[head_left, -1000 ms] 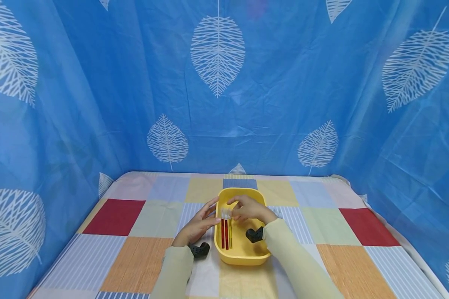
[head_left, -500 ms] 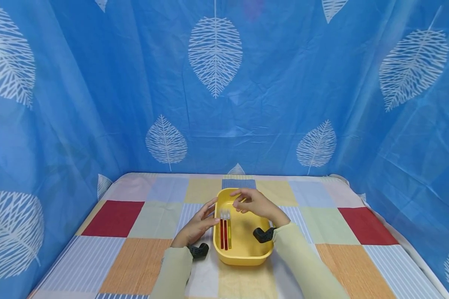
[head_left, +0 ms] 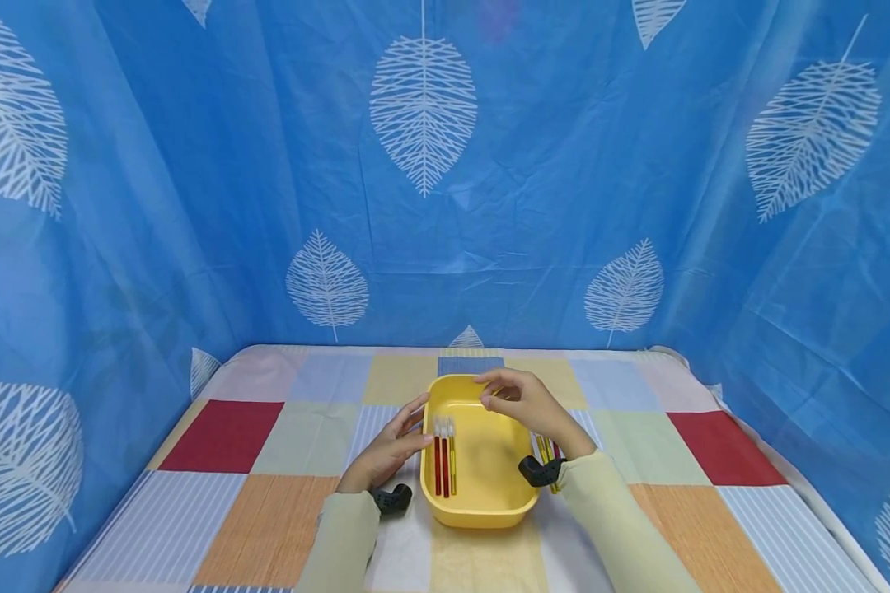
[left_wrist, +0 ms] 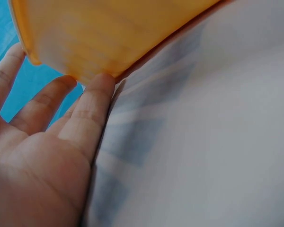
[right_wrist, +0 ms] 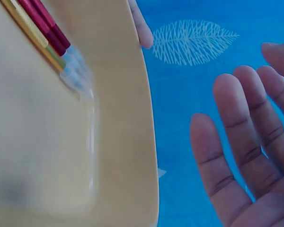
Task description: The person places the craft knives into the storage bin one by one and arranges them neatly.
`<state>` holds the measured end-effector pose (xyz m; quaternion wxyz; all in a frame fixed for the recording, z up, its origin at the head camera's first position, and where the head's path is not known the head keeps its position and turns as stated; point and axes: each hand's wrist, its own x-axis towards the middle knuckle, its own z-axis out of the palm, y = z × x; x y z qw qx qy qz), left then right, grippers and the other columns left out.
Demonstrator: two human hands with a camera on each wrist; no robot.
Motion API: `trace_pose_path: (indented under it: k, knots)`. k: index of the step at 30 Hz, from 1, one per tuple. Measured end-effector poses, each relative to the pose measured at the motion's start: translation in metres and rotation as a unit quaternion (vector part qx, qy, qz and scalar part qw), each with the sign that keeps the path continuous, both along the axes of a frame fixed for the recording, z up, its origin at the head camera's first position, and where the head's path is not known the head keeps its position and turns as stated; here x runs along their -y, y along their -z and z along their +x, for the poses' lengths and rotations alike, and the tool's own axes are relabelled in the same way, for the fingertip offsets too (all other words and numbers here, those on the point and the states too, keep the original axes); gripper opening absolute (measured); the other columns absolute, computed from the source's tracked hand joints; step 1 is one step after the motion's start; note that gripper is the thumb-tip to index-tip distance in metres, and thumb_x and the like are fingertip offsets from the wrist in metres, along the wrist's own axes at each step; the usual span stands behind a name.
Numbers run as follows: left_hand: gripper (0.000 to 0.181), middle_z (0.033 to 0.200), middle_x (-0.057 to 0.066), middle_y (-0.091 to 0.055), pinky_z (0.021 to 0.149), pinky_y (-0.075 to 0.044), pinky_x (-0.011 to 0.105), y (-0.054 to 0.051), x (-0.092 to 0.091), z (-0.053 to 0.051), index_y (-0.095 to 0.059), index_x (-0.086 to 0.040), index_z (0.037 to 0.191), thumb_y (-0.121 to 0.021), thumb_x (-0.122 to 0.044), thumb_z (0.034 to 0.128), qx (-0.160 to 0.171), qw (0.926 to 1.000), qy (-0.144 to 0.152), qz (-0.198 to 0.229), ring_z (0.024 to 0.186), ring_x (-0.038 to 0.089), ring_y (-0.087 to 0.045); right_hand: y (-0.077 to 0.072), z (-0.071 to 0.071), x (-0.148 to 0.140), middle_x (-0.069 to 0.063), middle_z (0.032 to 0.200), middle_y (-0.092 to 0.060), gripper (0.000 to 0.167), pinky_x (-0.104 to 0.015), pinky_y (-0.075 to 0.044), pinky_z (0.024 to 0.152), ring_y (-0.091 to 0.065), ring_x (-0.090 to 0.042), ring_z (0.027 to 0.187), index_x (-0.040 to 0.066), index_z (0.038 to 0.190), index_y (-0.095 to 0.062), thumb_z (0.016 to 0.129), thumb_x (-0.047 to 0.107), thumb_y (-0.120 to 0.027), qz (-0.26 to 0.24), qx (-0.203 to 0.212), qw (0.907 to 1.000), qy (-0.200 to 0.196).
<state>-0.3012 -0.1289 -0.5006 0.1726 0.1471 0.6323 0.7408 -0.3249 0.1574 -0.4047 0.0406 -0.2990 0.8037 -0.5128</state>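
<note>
Three pen-like tools (head_left: 446, 469) lie inside the left wall of the yellow tray (head_left: 482, 520), left hand (head_left: 387, 450) spread against its outside, right hand (head_left: 525, 403) loose and empty above the far-right rim. Dropping that wrist could probably knock the outside tools (head_left: 541, 449) by the right edge, but the tray's right half has room.

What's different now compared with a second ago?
The right hand has drawn back from the tips of the three pen-like tools, moving right and slightly up in the head view; it holds nothing now. More pen-like tools have come into view on the right of the yellow tray. The left hand stays at the tray's left side, and the three tools still lie inside.
</note>
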Motion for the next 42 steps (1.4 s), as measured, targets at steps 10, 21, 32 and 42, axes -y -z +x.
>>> trace_pose_path:
  k: [10,21,32,42]
  knots:
    - [0.087,0.178,0.026,-0.011,0.130,-0.024,0.058,0.002,0.001,0.000,-0.014,-0.010,0.175,-0.064,-0.003,0.1036,-0.007,1.0000,0.004,0.001,0.164,0.045,-0.018,0.006,0.001,-0.021,-0.031,0.111,-0.071,0.031,-0.033,-0.063,0.087,-0.073,-0.018,0.093,-0.011,0.134,-0.067,0.106,0.002,-0.067,-0.031,-0.001,0.9990,0.033]
    - [0.086,0.178,0.028,-0.012,0.129,-0.027,0.058,0.001,0.001,0.000,-0.014,-0.010,0.175,-0.064,-0.006,0.1049,-0.012,0.9999,0.004,-0.003,0.163,0.047,-0.020,0.017,-0.004,-0.044,-0.032,0.104,-0.068,0.033,-0.039,-0.066,0.086,-0.073,-0.031,0.089,-0.017,0.134,-0.064,0.106,0.002,-0.066,-0.047,0.000,0.9974,0.055]
    - [0.086,0.177,0.028,-0.013,0.130,-0.026,0.058,0.000,0.000,0.000,-0.015,-0.009,0.175,-0.065,-0.006,0.1044,-0.010,0.9999,0.003,-0.003,0.163,0.047,-0.019,0.038,-0.013,-0.066,-0.030,0.104,-0.068,0.032,-0.034,-0.065,0.084,-0.074,-0.027,0.088,-0.016,0.133,-0.064,0.106,0.003,-0.066,-0.049,0.027,0.9936,0.098]
    - [0.086,0.177,0.028,-0.013,0.129,-0.026,0.058,0.000,0.000,0.000,-0.015,-0.009,0.175,-0.064,-0.004,0.1043,-0.012,0.9999,0.000,-0.006,0.162,0.047,-0.020,0.050,-0.015,-0.080,-0.029,0.111,-0.069,0.036,-0.034,-0.065,0.082,-0.072,-0.033,0.094,-0.016,0.137,-0.061,0.107,0.005,-0.066,-0.014,0.055,0.9907,0.124]
